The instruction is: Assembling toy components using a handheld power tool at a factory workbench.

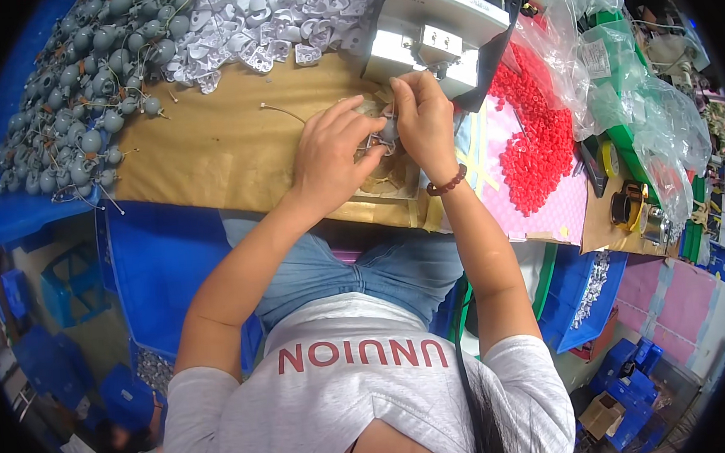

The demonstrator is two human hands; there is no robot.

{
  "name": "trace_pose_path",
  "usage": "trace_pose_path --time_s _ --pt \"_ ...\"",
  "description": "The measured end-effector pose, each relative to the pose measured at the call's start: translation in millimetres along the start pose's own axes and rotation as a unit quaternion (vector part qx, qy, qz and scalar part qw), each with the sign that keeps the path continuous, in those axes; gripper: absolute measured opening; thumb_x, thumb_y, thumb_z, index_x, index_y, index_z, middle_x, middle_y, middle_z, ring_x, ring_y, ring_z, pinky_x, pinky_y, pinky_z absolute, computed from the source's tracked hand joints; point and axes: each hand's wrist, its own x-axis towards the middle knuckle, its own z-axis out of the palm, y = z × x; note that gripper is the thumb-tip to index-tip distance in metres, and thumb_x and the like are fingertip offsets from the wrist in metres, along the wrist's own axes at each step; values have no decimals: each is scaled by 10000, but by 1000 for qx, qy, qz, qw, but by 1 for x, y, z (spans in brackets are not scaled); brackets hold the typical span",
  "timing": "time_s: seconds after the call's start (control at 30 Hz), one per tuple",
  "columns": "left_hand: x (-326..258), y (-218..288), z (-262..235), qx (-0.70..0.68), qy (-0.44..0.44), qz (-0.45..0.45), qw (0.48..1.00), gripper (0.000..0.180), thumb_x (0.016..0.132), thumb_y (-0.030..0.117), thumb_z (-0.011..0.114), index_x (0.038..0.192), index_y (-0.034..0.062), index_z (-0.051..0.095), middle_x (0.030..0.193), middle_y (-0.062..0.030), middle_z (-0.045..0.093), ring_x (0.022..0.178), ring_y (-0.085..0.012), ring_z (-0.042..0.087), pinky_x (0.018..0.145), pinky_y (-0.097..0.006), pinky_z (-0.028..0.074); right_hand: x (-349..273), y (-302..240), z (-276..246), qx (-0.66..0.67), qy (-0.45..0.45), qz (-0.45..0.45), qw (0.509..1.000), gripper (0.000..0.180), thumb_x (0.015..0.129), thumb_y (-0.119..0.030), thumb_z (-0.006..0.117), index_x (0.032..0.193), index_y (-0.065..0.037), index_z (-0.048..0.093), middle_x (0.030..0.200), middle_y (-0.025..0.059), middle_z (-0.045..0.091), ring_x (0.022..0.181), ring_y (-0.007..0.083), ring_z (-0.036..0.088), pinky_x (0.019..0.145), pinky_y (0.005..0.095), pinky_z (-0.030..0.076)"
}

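At the front of the brown-covered bench, both hands meet over a small grey rounded part (pixel 389 131) with a thin wire. My left hand (pixel 329 150) has its thumb and index finger closed round the part's near left side. The thumb and index finger of my right hand (pixel 424 119) are pinched together just above it; what they hold is too small and covered to make out. A thin wire (pixel 282 110) sticks out to the left of my left hand. Below the fingers lies a shallow wooden-looking fixture (pixel 389 183), partly hidden by my hands.
A heap of grey round parts with wires (pixel 81 111) lies at left, white plastic pieces (pixel 259 21) at the back. A white machine (pixel 441 22) stands just behind my hands. Right are small red parts (pixel 536 141), plastic bags (pixel 654 101) and tape rolls (pixel 627 206). Blue bins (pixel 161 264) sit below.
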Motion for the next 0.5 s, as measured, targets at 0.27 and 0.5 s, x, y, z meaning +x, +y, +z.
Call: trace_pose_path --time_s 0.27,0.5 --pt "-2 -1 -1 -2 0 6 1000 296 748 133 787 1025 84 692 1097 -101 694 1216 -305 586 971 -438 453 -2 -1 8 -13 42 0 999 142 982 -145 592 937 -10 580 703 156 679 594 298 695 535 396 512" --pt "-2 -1 1 -22 8 19 1000 297 747 128 780 1026 88 684 1097 -105 684 1189 -307 594 947 -449 466 -3 2 8 7 63 14 998 170 991 -160 588 945 4 584 672 155 670 567 252 686 526 367 506"
